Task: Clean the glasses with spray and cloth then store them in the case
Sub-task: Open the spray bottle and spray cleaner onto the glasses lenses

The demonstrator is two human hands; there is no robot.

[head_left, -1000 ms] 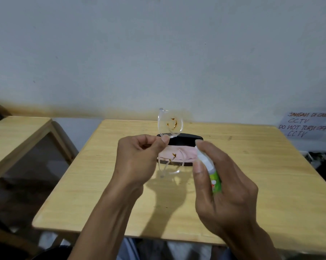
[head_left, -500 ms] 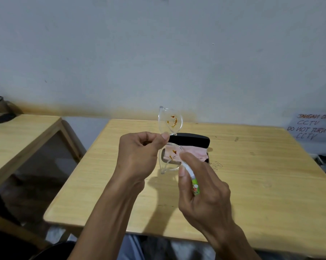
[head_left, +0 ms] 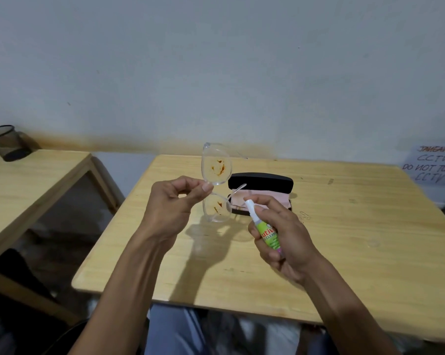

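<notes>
While the left hand [head_left: 174, 203] is pinching the clear-framed glasses [head_left: 216, 181] at the bridge between thumb and forefinger, it is holding them turned on end above the wooden table [head_left: 344, 239], one lens stacked over the other at twelve o'clock, both smeared with orange-brown marks. At four o'clock from the lenses, the right hand [head_left: 283, 234] is gripping the green-labelled spray bottle [head_left: 263, 226], fingers wrapped around it, white nozzle pointing at the lower lens. Behind the bottle, the black case [head_left: 261, 181] is lying open with the pink cloth [head_left: 270, 198] inside.
</notes>
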